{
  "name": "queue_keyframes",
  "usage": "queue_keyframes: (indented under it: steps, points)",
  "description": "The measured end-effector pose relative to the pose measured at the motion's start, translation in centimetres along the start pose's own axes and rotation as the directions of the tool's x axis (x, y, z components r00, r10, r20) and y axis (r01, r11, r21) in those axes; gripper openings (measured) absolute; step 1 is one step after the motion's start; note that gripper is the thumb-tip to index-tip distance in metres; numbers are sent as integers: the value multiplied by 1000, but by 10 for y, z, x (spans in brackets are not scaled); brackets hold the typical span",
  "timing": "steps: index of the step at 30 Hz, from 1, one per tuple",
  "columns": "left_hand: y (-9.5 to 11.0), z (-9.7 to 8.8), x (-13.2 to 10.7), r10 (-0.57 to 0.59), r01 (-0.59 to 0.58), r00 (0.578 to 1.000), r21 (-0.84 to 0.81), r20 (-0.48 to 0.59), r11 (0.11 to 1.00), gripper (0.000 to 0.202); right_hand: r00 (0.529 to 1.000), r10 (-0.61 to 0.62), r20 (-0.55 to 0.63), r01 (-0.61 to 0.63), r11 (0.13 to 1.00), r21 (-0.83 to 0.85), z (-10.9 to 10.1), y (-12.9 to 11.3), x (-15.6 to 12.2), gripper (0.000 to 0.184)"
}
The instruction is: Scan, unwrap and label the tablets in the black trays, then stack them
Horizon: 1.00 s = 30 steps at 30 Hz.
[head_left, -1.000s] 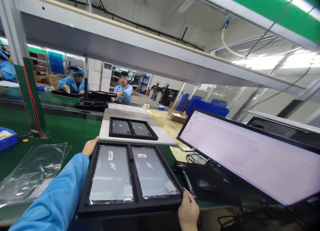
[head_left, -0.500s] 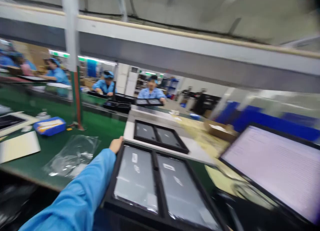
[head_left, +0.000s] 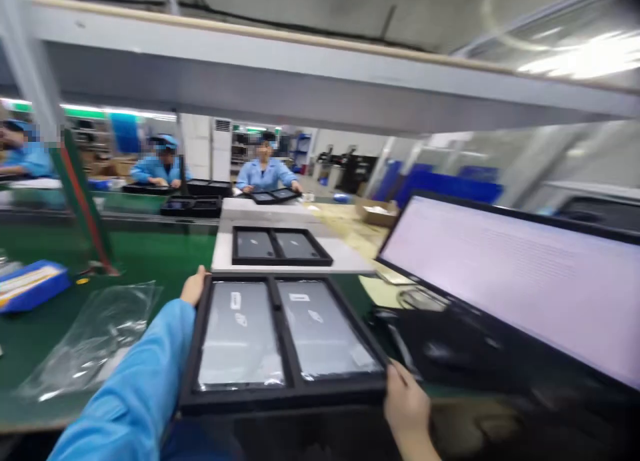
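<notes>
Between my hands is a black foam tray (head_left: 286,364) with two compartments. Each compartment holds a flat grey device in clear film, the left one (head_left: 240,348) and the right one (head_left: 327,338), both bearing a small white label. My left hand (head_left: 194,288) is closed on the tray's far left corner, its fingers partly hidden by the rim. My right hand (head_left: 407,401) grips the near right corner, thumb near the top edge. Just beyond, a second black tray (head_left: 277,262) with two similar devices lies on a white board (head_left: 223,254).
A monitor (head_left: 515,274) stands to the right, with a dark mouse (head_left: 440,351) below it. On the green bench at left lie a clear plastic bag (head_left: 100,334) and a blue bin (head_left: 37,288). An overhead shelf (head_left: 300,94) spans the view. A co-worker (head_left: 265,171) holds another tray opposite.
The view has turned right and levelled. The held tray has swung from slanted to nearly square with me and shifted left in view. My right hand now shows at its right corner.
</notes>
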<state>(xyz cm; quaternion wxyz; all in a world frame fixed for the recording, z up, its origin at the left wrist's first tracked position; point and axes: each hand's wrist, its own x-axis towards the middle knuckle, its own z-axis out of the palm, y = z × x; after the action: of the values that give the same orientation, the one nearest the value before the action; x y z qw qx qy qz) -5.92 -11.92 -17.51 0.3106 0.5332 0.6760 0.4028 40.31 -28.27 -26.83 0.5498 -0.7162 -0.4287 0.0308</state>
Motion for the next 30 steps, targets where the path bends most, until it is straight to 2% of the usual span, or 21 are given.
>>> queue_keyframes:
  steps: [2,4,9,13,21,27,30]
  points:
    - [-3,-4,12,23,-23,1000,16,11,1000,70,1000,30,6,-30,999,33,-9,7,3,76]
    - [-7,-4,18,34,-35,999,16,3,999,60,1000,24,18,-26,997,68,-8,8,5,75]
    - [-13,-2,19,25,-25,999,-8,-40,1000,46,999,-5,43,1,995,97,-2,7,3,70]
    - [-11,-2,19,12,-14,999,-25,-45,1000,45,998,6,66,-13,994,109,-4,8,3,72]
    - [-7,-3,16,19,-19,999,-22,-33,1000,47,999,-20,41,14,993,120,-1,8,4,73]
    - [-6,0,12,14,-15,999,-34,-41,999,47,1000,-2,-17,2,999,43,-1,15,1,81]
    - [-9,2,12,22,-24,999,-44,-42,999,47,1000,-1,4,0,1000,21,-2,17,1,84]
